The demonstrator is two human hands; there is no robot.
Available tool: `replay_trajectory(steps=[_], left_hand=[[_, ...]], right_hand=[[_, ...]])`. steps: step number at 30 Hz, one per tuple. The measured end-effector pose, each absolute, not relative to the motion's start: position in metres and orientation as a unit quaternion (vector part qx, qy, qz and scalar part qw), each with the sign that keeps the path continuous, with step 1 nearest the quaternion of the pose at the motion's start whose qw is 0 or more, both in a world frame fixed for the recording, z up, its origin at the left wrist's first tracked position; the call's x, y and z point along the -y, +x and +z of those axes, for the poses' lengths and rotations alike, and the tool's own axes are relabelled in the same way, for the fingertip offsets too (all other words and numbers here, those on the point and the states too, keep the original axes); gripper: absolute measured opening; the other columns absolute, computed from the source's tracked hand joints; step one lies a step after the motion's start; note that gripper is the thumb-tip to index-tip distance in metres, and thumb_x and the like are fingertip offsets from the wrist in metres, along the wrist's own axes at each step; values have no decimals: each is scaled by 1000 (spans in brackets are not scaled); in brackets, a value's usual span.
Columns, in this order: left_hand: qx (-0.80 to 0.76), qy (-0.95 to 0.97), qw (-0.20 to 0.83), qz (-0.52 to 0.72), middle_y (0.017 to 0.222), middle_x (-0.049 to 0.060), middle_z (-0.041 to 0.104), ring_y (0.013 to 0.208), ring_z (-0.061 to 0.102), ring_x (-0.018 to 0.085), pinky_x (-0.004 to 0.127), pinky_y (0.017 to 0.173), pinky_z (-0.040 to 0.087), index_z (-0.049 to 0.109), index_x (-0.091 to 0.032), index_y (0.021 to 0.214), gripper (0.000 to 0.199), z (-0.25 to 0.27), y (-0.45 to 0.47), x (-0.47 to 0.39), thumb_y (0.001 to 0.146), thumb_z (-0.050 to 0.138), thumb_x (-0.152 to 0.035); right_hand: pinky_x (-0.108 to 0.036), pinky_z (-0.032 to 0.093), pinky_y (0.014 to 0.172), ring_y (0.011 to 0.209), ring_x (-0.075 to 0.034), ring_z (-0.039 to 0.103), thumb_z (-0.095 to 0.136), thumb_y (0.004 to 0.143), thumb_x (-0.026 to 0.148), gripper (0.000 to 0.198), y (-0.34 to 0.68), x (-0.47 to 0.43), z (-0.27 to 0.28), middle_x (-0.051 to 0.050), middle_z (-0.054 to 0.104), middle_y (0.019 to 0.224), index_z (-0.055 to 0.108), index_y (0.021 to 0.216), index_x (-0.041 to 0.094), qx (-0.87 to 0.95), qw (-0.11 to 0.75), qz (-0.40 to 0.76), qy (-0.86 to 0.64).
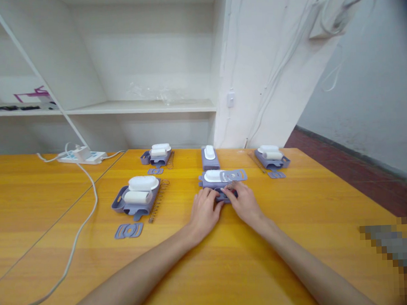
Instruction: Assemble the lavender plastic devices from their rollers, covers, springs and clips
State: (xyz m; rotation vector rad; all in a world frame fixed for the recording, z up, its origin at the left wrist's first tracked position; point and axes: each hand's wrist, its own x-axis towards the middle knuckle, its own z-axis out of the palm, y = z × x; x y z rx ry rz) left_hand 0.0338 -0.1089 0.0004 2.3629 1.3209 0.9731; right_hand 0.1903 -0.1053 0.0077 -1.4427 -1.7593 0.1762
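Casing (222, 198), long axis left-to-right, between both hands (203, 210)

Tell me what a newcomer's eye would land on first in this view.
Probably the two bare hands at the centre, where the left hand and the right hand meet at a small purple-grey part. Next, the white oval piece in the set to their left, bright against the orange-brown table. Then the white cable curving down the table's left side.
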Motion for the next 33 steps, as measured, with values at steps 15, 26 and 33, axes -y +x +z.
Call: replay_trajectory(steps=[15, 26, 33], left_hand=[[-453, 811, 142, 342, 95, 4, 56, 92, 52, 20, 33, 79, 40, 57, -22, 92, 10, 0, 33, 110, 82, 55, -23], [-460, 807, 138, 344, 90, 3, 56, 88, 52, 20, 32, 76, 39, 53, -21, 83, 7, 2, 33, 111, 81, 58, -25], [-420, 805, 186, 375, 97, 4, 58, 94, 53, 20, 33, 82, 41, 54, -21, 85, 5, 2, 33, 112, 82, 57, -24]], right_hand=[[-37, 43, 77, 82, -22, 59, 59, 78, 46, 28, 189, 109, 6, -7, 66, 87, 63, 90, 20, 676, 454, 54, -577], [-41, 39, 86, 101, -26, 53, 61, 76, 44, 36, 195, 111, 2, -9, 61, 108, 59, 104, 22, 701, 456, -31, -548], [-39, 38, 87, 100, -24, 53, 60, 78, 43, 32, 195, 115, 3, -8, 62, 105, 59, 102, 21, 715, 449, -43, -535]])
